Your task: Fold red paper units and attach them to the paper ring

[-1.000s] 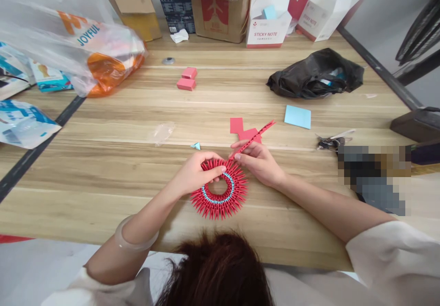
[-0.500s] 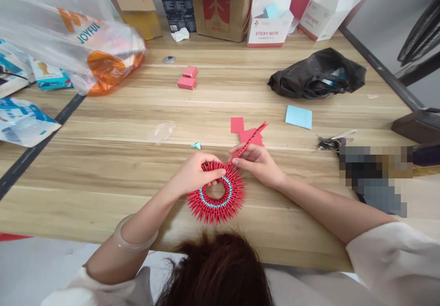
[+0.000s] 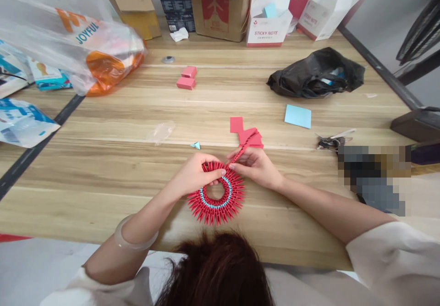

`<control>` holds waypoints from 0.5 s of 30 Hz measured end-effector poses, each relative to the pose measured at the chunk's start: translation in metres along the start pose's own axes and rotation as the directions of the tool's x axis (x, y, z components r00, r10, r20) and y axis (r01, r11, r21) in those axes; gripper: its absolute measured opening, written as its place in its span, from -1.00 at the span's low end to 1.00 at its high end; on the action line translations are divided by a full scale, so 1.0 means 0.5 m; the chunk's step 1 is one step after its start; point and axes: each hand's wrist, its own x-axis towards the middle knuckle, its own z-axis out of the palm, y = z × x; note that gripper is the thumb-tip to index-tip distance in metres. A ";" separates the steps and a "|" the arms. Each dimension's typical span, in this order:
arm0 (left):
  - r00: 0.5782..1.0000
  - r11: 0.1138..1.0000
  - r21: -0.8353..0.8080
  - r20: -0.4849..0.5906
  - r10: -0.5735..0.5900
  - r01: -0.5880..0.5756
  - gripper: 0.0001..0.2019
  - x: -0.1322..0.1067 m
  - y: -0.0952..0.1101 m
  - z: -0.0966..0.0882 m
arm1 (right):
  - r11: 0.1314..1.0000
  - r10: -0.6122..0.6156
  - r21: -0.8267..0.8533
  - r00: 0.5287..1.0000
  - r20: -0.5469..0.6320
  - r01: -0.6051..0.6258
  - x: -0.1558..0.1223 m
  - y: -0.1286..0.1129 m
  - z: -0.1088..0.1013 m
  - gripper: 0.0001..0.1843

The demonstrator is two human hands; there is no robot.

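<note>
Near the table's front edge is a ring of folded red paper pieces (image 3: 216,215), spiky all round, with a light blue band inside. My left hand (image 3: 202,174) grips its upper left side, thumb on top and fingers partly hidden below. My right hand (image 3: 256,164) is closed on a thin strip of nested red paper pieces (image 3: 244,147), whose lower end meets the ring's upper right edge. Whether that end is joined to the ring is hidden. Behind the strip lie red paper sheets (image 3: 236,124), and a small blue folded piece (image 3: 195,145) sits beyond my left hand.
Pink-red paper blocks (image 3: 186,83), a blue sticky pad (image 3: 297,116), keys (image 3: 330,141) and a black plastic bag (image 3: 316,74) lie further out. Cardboard boxes (image 3: 220,17) and a sticky note box (image 3: 265,33) line the back. A plastic carrier bag (image 3: 103,53) stands at left.
The red strip's far end has drawn down and left, so less of it sticks out past my right hand. That hand has shifted slightly left; my left hand and the ring stay put.
</note>
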 end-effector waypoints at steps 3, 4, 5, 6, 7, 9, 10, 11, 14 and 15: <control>0.999 1.000 0.014 -0.032 0.003 -0.003 -0.83 -0.001 -0.004 0.003 | 0.994 -0.064 -0.093 0.998 -0.022 0.062 -0.009 0.005 0.006 -0.81; 0.999 1.000 0.024 -0.040 0.004 -0.003 -0.83 -0.001 -0.005 0.004 | 0.988 -0.089 -0.131 0.996 -0.029 0.085 -0.011 0.007 0.007 -0.81; 0.999 0.999 0.037 -0.046 0.008 -0.006 -0.82 -0.001 -0.007 0.005 | 0.981 -0.111 -0.161 0.993 -0.034 0.104 -0.013 0.009 0.009 -0.81; 0.999 0.999 0.049 -0.050 0.015 -0.012 -0.82 -0.001 -0.008 0.005 | 0.977 -0.123 -0.177 0.992 -0.035 0.115 -0.015 0.010 0.009 -0.80; 0.998 0.998 0.058 -0.052 0.021 -0.018 -0.80 -0.001 -0.009 0.005 | 0.977 -0.125 -0.178 0.992 -0.032 0.117 -0.015 0.011 0.010 -0.78; 0.998 0.998 0.058 -0.048 0.036 -0.034 -0.75 0.000 -0.011 0.005 | 0.982 -0.108 -0.160 0.994 -0.021 0.103 -0.015 0.012 0.010 -0.74; 0.998 0.998 0.050 -0.040 0.040 -0.038 -0.72 0.000 -0.012 0.004 | 0.983 -0.101 -0.156 0.995 -0.016 0.097 -0.016 0.011 0.009 -0.73; 0.999 0.998 0.041 -0.033 0.043 -0.042 -0.71 0.000 -0.012 0.004 | 0.982 -0.103 -0.163 0.995 -0.015 0.099 -0.016 0.010 0.009 -0.71; 0.998 0.998 0.041 -0.018 0.053 -0.052 -0.71 -0.002 -0.010 0.002 | 0.967 -0.151 -0.213 0.988 -0.032 0.141 -0.019 0.006 0.010 -0.69; 0.998 0.998 0.046 -0.017 0.053 -0.052 -0.72 -0.002 -0.009 0.002 | 0.964 -0.162 -0.220 0.986 -0.042 0.149 -0.020 0.004 0.010 -0.69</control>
